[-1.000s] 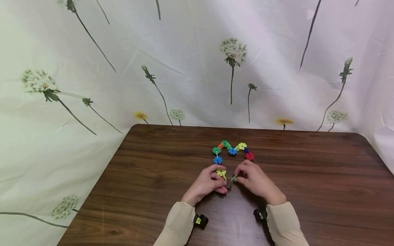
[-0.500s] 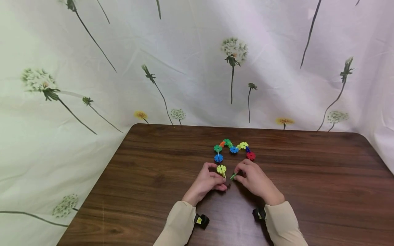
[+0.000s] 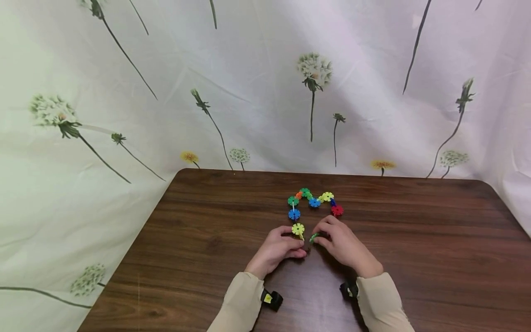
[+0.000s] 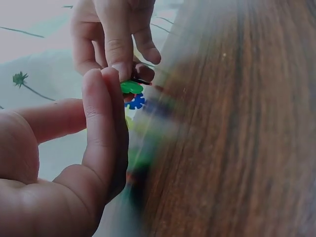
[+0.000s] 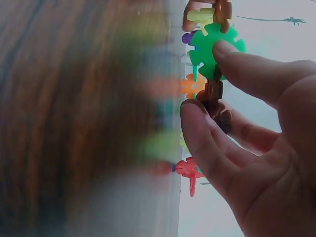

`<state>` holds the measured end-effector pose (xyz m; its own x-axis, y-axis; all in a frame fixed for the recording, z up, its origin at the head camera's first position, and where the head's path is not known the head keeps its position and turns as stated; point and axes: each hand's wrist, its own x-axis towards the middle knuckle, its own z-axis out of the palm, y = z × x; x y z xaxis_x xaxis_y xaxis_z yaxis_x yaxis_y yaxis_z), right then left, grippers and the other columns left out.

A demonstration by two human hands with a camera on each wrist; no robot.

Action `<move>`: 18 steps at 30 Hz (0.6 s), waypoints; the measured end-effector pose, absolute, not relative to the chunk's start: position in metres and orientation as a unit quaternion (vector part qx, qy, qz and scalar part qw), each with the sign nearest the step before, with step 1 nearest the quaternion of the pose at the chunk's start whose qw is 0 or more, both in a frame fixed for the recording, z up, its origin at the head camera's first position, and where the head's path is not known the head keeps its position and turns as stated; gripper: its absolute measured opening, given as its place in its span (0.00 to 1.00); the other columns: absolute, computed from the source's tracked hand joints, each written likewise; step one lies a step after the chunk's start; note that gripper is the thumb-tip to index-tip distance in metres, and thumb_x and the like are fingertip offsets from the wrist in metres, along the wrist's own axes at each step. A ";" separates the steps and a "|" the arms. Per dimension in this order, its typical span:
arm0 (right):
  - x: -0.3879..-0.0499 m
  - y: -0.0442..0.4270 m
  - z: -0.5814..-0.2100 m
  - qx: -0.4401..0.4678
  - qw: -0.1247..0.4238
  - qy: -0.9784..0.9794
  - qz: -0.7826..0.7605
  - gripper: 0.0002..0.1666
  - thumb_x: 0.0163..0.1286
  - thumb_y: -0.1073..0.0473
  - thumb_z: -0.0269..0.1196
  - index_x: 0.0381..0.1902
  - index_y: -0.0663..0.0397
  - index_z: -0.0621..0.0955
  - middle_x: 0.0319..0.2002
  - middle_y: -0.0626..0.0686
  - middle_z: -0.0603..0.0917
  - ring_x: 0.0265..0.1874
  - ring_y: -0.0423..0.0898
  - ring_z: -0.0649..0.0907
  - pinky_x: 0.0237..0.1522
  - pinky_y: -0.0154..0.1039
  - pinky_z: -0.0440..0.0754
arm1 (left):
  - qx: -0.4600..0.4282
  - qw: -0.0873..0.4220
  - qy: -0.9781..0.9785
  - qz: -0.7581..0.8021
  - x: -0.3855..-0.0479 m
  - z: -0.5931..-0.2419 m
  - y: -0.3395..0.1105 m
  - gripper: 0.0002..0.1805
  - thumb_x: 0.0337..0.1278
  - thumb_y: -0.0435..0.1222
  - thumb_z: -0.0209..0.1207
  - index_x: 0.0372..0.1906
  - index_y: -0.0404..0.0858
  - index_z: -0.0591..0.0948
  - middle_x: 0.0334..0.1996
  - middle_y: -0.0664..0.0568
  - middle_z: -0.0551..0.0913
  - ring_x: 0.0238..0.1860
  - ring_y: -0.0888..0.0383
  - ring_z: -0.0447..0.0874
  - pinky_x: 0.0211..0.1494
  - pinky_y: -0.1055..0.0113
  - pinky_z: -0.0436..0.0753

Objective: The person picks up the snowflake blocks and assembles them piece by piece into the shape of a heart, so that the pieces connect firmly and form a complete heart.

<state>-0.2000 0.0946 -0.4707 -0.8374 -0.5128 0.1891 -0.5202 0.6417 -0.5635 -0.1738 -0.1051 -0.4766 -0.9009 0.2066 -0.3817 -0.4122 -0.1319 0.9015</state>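
Note:
A chain of notched plastic discs, with a blue disc (image 3: 294, 214) on its left side and a red disc (image 3: 337, 210) at its right end, lies on the table. My left hand (image 3: 279, 249) pinches the chain's lower left end beside a yellow disc (image 3: 297, 229); in the left wrist view its fingers (image 4: 101, 118) hide what they hold. Across a small gap, my right hand (image 3: 342, 242) pinches a green notched disc (image 5: 210, 52) between thumb and fingers. Brown pieces (image 5: 213, 91) show just below the green disc in the right wrist view.
The dark wooden table (image 3: 199, 258) extends around both hands. Behind it hangs a white cloth (image 3: 257, 92) printed with dandelions. Black straps with small boxes (image 3: 272, 299) sit at the wrists, by the beige sleeves (image 3: 238, 302).
My left fingers have drawn back from over the yellow disc, which now shows fully. The right hand, with the green disc, has shifted slightly left. The chain has barely moved.

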 end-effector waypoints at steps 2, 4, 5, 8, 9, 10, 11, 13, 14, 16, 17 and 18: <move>-0.200 0.094 -0.471 0.283 0.008 -0.907 0.312 0.04 0.62 0.59 0.68 0.35 0.46 0.83 0.39 0.46 0.79 0.39 0.43 0.80 0.44 0.44 0.81 | -0.087 0.206 0.618 0.754 -0.174 -0.476 -0.105 0.34 0.58 0.23 0.57 0.66 0.21 0.56 0.30 0.44 0.82 0.25 0.61 0.85 0.38 0.68 0.86; -0.200 0.094 -0.471 0.280 0.007 -0.908 0.311 0.04 0.62 0.59 0.68 0.35 0.46 0.83 0.39 0.46 0.79 0.39 0.43 0.80 0.43 0.44 0.81 | -0.090 0.205 0.613 0.758 -0.174 -0.476 -0.106 0.34 0.58 0.23 0.57 0.67 0.20 0.55 0.30 0.45 0.82 0.25 0.61 0.85 0.38 0.68 0.86; -0.200 0.094 -0.471 0.278 0.007 -0.909 0.311 0.04 0.62 0.59 0.68 0.35 0.46 0.83 0.38 0.46 0.79 0.38 0.43 0.80 0.43 0.44 0.81 | -0.091 0.203 0.612 0.759 -0.174 -0.476 -0.106 0.35 0.58 0.23 0.57 0.67 0.20 0.55 0.30 0.45 0.82 0.25 0.61 0.85 0.38 0.68 0.86; -0.201 0.093 -0.470 0.274 0.011 -0.911 0.308 0.04 0.62 0.58 0.68 0.34 0.45 0.83 0.37 0.46 0.80 0.37 0.42 0.80 0.41 0.42 0.80 | -0.090 0.199 0.610 0.761 -0.174 -0.475 -0.105 0.34 0.58 0.22 0.56 0.67 0.20 0.55 0.30 0.45 0.82 0.25 0.60 0.85 0.38 0.69 0.86; -0.201 0.093 -0.470 0.274 0.013 -0.911 0.307 0.03 0.62 0.58 0.68 0.34 0.45 0.83 0.37 0.46 0.80 0.36 0.42 0.79 0.41 0.42 0.80 | -0.089 0.197 0.610 0.762 -0.174 -0.475 -0.105 0.35 0.57 0.22 0.56 0.67 0.20 0.55 0.29 0.46 0.82 0.25 0.60 0.85 0.37 0.69 0.86; -0.201 0.092 -0.470 0.275 0.015 -0.912 0.305 0.03 0.62 0.58 0.68 0.34 0.46 0.83 0.37 0.46 0.80 0.36 0.41 0.79 0.40 0.41 0.80 | -0.088 0.196 0.609 0.763 -0.174 -0.475 -0.105 0.34 0.57 0.21 0.56 0.67 0.19 0.55 0.29 0.46 0.82 0.25 0.60 0.85 0.37 0.69 0.86; -0.201 0.092 -0.469 0.277 0.017 -0.912 0.303 0.03 0.62 0.58 0.68 0.34 0.46 0.83 0.37 0.46 0.80 0.35 0.41 0.79 0.40 0.41 0.80 | -0.087 0.195 0.609 0.764 -0.174 -0.475 -0.105 0.34 0.57 0.21 0.55 0.67 0.19 0.55 0.28 0.46 0.82 0.25 0.61 0.85 0.37 0.69 0.86; -0.201 0.092 -0.469 0.279 0.022 -0.913 0.298 0.03 0.61 0.58 0.68 0.34 0.46 0.83 0.36 0.46 0.81 0.35 0.41 0.79 0.39 0.40 0.80 | -0.085 0.193 0.609 0.765 -0.173 -0.475 -0.104 0.34 0.56 0.20 0.55 0.66 0.18 0.55 0.27 0.47 0.82 0.24 0.61 0.84 0.36 0.70 0.86; -0.200 0.091 -0.468 0.281 0.025 -0.913 0.296 0.03 0.61 0.58 0.69 0.34 0.47 0.83 0.35 0.46 0.81 0.34 0.41 0.79 0.38 0.40 0.80 | -0.084 0.193 0.609 0.765 -0.173 -0.475 -0.104 0.34 0.56 0.20 0.55 0.66 0.18 0.55 0.27 0.47 0.82 0.24 0.61 0.84 0.35 0.70 0.86; -0.200 0.091 -0.468 0.286 0.027 -0.913 0.291 0.03 0.61 0.58 0.69 0.33 0.47 0.83 0.35 0.46 0.81 0.34 0.41 0.79 0.38 0.40 0.80 | -0.084 0.193 0.610 0.763 -0.173 -0.475 -0.104 0.34 0.55 0.20 0.55 0.65 0.18 0.55 0.26 0.47 0.81 0.23 0.61 0.84 0.35 0.71 0.86; -0.200 0.091 -0.467 0.288 0.028 -0.912 0.290 0.03 0.61 0.59 0.69 0.33 0.47 0.83 0.35 0.46 0.81 0.34 0.41 0.79 0.38 0.40 0.81 | -0.085 0.194 0.611 0.762 -0.173 -0.474 -0.104 0.34 0.55 0.20 0.56 0.65 0.18 0.56 0.26 0.47 0.81 0.23 0.61 0.84 0.34 0.71 0.85; -0.199 0.091 -0.467 0.289 0.029 -0.913 0.287 0.03 0.61 0.59 0.69 0.32 0.47 0.83 0.34 0.46 0.80 0.34 0.41 0.79 0.38 0.40 0.81 | -0.086 0.194 0.613 0.761 -0.173 -0.474 -0.104 0.34 0.55 0.20 0.56 0.65 0.18 0.56 0.26 0.46 0.81 0.23 0.61 0.84 0.34 0.71 0.85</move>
